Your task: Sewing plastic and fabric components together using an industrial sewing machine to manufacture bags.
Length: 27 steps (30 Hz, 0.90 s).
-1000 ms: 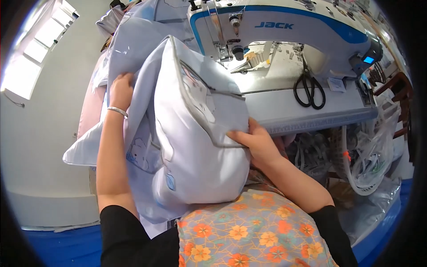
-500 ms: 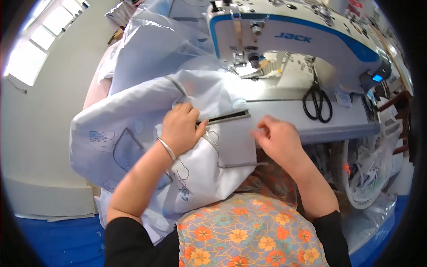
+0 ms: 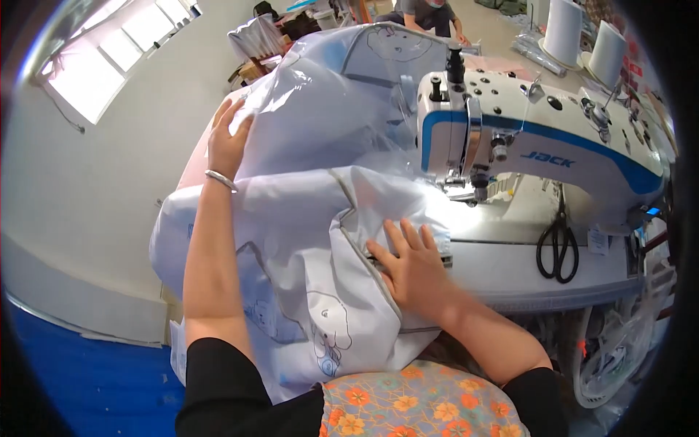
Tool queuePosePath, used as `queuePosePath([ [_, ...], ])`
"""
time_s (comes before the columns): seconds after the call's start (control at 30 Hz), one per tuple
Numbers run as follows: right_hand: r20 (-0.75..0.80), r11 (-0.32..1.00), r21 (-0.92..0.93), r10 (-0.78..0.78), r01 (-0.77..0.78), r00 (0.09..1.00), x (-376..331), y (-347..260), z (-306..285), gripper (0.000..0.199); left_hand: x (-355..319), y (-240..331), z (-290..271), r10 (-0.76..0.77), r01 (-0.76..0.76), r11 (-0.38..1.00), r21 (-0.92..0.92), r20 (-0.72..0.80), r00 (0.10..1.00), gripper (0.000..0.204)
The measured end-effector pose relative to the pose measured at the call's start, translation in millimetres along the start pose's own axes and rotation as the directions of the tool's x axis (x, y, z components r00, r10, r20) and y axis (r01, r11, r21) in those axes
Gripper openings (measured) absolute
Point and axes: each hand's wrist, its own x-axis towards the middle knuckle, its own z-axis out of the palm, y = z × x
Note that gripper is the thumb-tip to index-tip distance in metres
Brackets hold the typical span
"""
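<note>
A big piece of pale blue-white printed fabric (image 3: 291, 240) with grey piping lies across the sewing table and hangs over its near edge. My right hand (image 3: 411, 266) presses flat on it, fingers spread, just left of the needle area of the white and blue sewing machine (image 3: 539, 138). My left hand (image 3: 227, 142) reaches far forward and rests on the bunched upper part of the fabric pile (image 3: 328, 102), a silver bangle on the wrist. Neither hand grips anything.
Black scissors (image 3: 557, 247) lie on the white sewing table (image 3: 502, 273) to the right of the needle. Two white thread cones (image 3: 582, 36) stand behind the machine. Another person (image 3: 429, 14) works at the far back. Cables hang under the table's right side.
My left hand has moved from the fabric near the table edge up and forward onto the pile. My right hand went from lifted to pressed flat. The fabric has been pushed toward the needle.
</note>
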Motion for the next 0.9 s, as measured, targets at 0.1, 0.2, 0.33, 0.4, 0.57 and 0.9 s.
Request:
queuePosePath([
  [0.1,-0.025,1.000,0.018,0.017,-0.017,1.000,4,-3,5,0.048,25,-25,32,-0.047,0.046,0.979,-0.200,-0.001,0.999,0.033],
  [0.2,-0.070,0.999,0.048,0.009,-0.006,0.997,8,-8,10,0.047,61,-15,31,-0.117,0.089,0.972,-0.219,-0.123,0.985,0.023],
  [0.33,-0.099,0.998,0.061,0.033,-0.027,0.995,9,-8,15,0.046,78,85,-33,0.204,-0.324,0.932,-0.166,-0.500,0.842,0.017],
  [0.4,-0.155,0.998,0.024,0.060,-0.057,0.986,6,4,17,0.044,26,169,-87,0.360,-0.467,0.873,-0.140,-0.461,0.811,0.017],
  [0.57,-0.141,0.998,-0.042,0.038,-0.044,0.989,13,1,28,0.041,-171,253,-217,0.758,-0.768,0.641,0.014,0.151,0.635,0.021],
  [0.9,-0.017,0.796,0.601,0.102,-0.071,0.995,-60,-14,27,0.045,-366,176,-171,0.099,-0.119,0.991,-0.054,0.908,0.408,0.014],
])
